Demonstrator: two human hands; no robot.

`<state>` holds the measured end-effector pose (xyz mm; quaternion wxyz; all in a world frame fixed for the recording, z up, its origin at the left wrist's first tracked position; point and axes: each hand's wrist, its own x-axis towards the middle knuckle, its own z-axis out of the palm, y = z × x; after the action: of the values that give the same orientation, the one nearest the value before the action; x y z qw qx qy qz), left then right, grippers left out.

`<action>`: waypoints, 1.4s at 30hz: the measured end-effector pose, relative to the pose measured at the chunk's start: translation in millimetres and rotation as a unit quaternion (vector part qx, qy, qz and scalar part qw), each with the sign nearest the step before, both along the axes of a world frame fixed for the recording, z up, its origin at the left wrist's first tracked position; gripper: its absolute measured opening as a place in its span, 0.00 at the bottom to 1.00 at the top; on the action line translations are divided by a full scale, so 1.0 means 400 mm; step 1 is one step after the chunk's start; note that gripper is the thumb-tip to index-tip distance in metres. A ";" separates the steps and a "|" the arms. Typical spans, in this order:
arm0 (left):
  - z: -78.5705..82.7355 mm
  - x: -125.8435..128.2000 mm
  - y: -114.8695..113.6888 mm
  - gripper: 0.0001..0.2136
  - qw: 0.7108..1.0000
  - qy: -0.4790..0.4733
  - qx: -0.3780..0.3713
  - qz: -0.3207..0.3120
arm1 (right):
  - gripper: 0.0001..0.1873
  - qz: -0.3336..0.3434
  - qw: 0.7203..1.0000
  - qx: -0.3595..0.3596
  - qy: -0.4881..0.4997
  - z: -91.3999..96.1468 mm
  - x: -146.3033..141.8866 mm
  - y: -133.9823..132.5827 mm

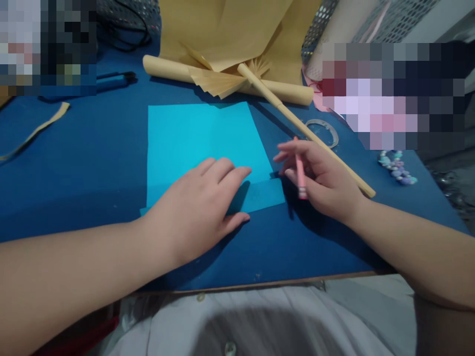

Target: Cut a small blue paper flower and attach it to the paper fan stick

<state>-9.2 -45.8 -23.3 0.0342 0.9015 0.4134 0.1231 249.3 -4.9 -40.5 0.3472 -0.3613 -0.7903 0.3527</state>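
Note:
A sheet of bright blue paper (200, 133) lies on the dark blue table, with a folded strip (265, 193) along its near edge. My left hand (204, 207) rests flat on the paper, fingers stretched over the fold and thumb apart. Just off the sheet's right edge, my right hand (319, 178) holds a pink pencil (300, 173) between its fingers. The pencil's banded end points down toward me. Part of the fold is hidden under my left hand and wrist.
Behind the paper lie a tan paper roll (166, 67), a pleated paper fan (218, 81) and a rolled paper stick (278, 104). To the right are a clear ring (332, 131) and a beaded bracelet (397, 170). A tan strip (48, 121) lies left.

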 end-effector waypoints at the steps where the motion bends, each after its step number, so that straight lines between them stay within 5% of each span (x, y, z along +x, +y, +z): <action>1: 0.006 0.002 -0.010 0.24 0.999 0.017 0.038 -0.012 | 0.24 -0.007 1.000 0.016 -0.003 0.003 0.002 0.000; 4: 0.020 0.007 -0.054 0.11 0.994 0.059 0.069 -0.064 | 0.24 -0.030 0.998 0.052 0.017 0.018 -0.001 -0.007; 6: 0.020 0.010 -0.085 0.11 0.994 0.070 0.038 -0.081 | 0.19 -0.055 0.994 0.076 0.050 0.031 -0.014 -0.020; 8: 0.013 0.013 -0.110 0.18 0.994 0.072 0.030 -0.076 | 0.21 -0.052 0.992 0.090 0.074 0.042 -0.035 -0.039; 13: -0.008 0.011 -0.141 0.48 0.994 0.070 0.039 -0.070 | 0.43 0.044 0.992 0.087 0.076 0.047 -0.096 -0.077; 16: -0.014 0.007 -0.143 0.51 0.995 0.073 0.027 -0.069 | 0.25 0.034 0.999 0.012 0.017 0.050 -0.106 -0.072; 19: -0.018 0.004 -0.138 0.49 0.995 0.074 -0.004 -0.074 | 0.04 0.018 0.996 0.043 -0.080 0.063 -0.101 -0.051; 23: -0.021 0.003 -0.131 0.52 0.993 0.077 -0.050 -0.070 | 0.08 0.041 0.982 0.057 -0.173 0.079 -0.107 -0.037; 28: -0.018 0.008 -0.129 0.52 0.988 0.097 -0.100 -0.062 | 0.13 0.090 0.983 0.060 -0.150 0.058 -0.130 -0.041; 42: -0.018 0.015 -0.123 0.53 0.985 0.116 -0.113 -0.067 | 0.11 0.046 0.982 0.112 -0.145 0.025 -0.132 -0.035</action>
<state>-3.1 -95.1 -30.6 0.0956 0.9259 0.3641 -0.0320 196.3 -18.8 -30.6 0.2507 -0.3307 -0.8824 0.2217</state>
